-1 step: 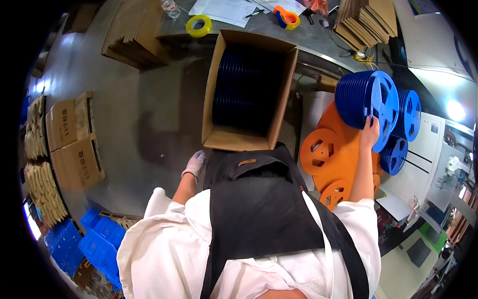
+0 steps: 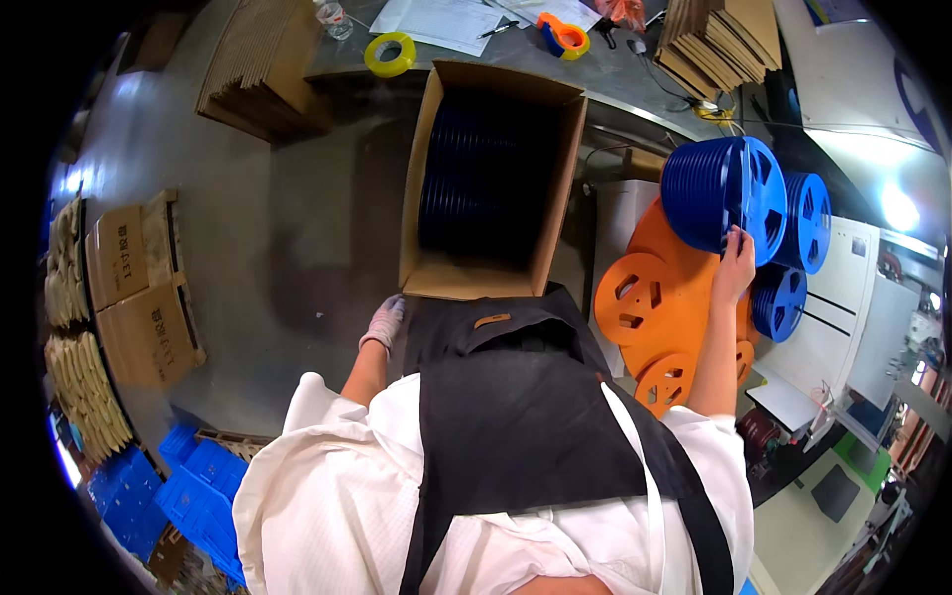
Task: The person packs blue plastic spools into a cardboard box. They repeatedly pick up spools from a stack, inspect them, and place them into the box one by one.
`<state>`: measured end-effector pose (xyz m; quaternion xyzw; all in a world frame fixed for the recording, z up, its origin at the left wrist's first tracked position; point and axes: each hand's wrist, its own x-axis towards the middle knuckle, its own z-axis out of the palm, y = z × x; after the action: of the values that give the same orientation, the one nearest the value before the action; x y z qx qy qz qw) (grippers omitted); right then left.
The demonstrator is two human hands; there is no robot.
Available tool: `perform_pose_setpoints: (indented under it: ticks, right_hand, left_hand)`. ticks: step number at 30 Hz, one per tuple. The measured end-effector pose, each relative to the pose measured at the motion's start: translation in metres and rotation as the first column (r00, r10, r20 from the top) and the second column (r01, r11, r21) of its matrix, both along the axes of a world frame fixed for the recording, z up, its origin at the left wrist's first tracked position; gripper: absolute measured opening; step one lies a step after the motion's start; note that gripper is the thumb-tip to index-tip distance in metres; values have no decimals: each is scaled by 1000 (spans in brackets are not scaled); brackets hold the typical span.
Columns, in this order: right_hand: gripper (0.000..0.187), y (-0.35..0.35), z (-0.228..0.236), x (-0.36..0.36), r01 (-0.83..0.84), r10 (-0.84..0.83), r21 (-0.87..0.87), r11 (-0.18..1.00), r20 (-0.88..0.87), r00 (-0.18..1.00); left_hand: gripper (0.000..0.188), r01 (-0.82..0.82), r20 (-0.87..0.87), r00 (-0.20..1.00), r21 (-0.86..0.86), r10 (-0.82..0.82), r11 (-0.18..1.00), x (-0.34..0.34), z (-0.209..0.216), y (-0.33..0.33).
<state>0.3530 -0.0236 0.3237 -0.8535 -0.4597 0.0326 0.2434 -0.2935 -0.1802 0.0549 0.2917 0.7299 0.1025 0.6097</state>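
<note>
A stack of blue plastic reels (image 2: 694, 193) lies on its side at the right, on top of orange reels. My bare right hand (image 2: 735, 266) is at the lower edge of the stack, its fingers closed at the rim of the front blue reel (image 2: 769, 198). A dark gap shows beside the fingertips. In front of me stands an open cardboard box (image 2: 466, 278) with blue reels (image 2: 456, 188) inside, its right part in deep shadow. My gloved left hand (image 2: 383, 323) is at the box's near left corner, fingers stretched out.
Orange reels (image 2: 635, 297) and more blue reels (image 2: 808, 223) stand at the right. The metal table (image 2: 635, 84) beyond the box holds yellow tape (image 2: 390, 55), a tape dispenser (image 2: 565, 38) and papers. Folded cartons (image 2: 248, 79) stand left of it; blue crates (image 2: 203, 491) lie at the lower left.
The front blue reel's lower rim sits higher, more in line with the stack. My right hand has shifted slightly left. My left hand stays by the box corner.
</note>
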Motion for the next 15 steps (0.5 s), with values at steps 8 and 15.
perform_pose_setpoints:
  ticks: [8, 15]
  right_hand:
    - [47, -44, 88, -111, 378, 344, 389, 840, -921, 184]
    - [44, -51, 76, -179, 424, 408, 231, 876, -825, -392]
  left_hand:
    - [42, -295, 362, 913, 263, 190, 918, 80, 110, 144]
    - [58, 341, -363, 909, 930, 205, 135, 152, 302, 257]
